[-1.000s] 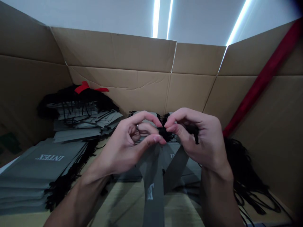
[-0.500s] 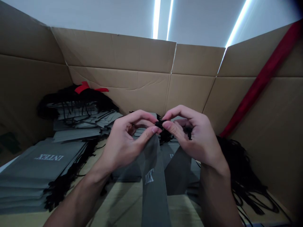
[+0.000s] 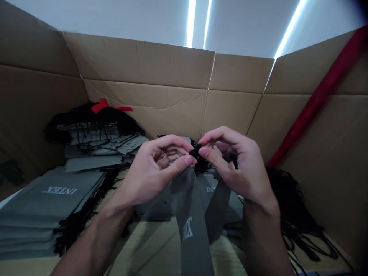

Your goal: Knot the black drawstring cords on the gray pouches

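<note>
My left hand (image 3: 161, 168) and my right hand (image 3: 234, 165) meet in the middle, both closed in a pinch. Between their fingertips is a small bunched piece of black cord (image 3: 196, 151). More black cord shows in the curl of my right palm. A grey fabric pouch (image 3: 193, 214) with white lettering hangs below the fingers, its cloth twisted and folded. Whether the cord is knotted is too dark to make out. Behind the hands lie further grey pouches, partly hidden.
At left is a stack of grey INTEX pouches (image 3: 54, 199) with black cords along its edge. Behind it rises a pile of pouches topped by a red strip (image 3: 100, 105). Loose black cords (image 3: 296, 211) lie at right. Cardboard walls (image 3: 149, 96) surround the table (image 3: 149, 245).
The hanging pouch has swung slightly right and twisted. Both hands stay nearly in place, the fingers shifting a little on the black cord.
</note>
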A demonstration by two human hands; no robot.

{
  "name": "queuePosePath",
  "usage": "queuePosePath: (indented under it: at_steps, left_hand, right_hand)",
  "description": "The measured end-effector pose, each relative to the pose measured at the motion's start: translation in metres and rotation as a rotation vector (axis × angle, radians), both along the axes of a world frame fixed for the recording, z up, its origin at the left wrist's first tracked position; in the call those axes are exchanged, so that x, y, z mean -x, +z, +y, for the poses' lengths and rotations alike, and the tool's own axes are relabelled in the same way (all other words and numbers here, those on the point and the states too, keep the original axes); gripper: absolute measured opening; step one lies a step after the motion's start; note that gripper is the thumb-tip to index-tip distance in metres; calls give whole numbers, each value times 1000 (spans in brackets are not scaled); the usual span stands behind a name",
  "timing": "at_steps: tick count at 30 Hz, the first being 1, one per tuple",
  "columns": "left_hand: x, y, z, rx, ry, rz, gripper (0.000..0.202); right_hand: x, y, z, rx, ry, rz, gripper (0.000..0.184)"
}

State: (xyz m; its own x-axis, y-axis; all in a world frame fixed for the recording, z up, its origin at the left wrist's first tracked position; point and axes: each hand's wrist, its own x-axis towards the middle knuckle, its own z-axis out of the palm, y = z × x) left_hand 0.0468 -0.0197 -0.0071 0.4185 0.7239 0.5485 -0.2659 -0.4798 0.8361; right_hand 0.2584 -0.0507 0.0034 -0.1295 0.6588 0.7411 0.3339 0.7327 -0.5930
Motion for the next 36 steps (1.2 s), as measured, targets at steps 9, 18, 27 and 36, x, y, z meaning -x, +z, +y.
queuePosePath:
  at_steps: [9, 18, 27, 36]
  left_hand:
    - [-3, -4, -1, -206, 169, 90, 11]
    - [-6, -2, 0, -368, 197, 301, 16]
    - [0, -2, -3, -582, 241, 394, 29]
    - [-1, -4, -7, -492, 79, 291, 30]
  right_hand:
    - [-8, -1, -2, 78, 34, -113, 18]
    - [-4, -4, 5, -50, 51, -200, 27]
    - [5, -3, 9, 31, 160, -102, 52]
    - [12, -12, 13, 262, 534, 262, 55]
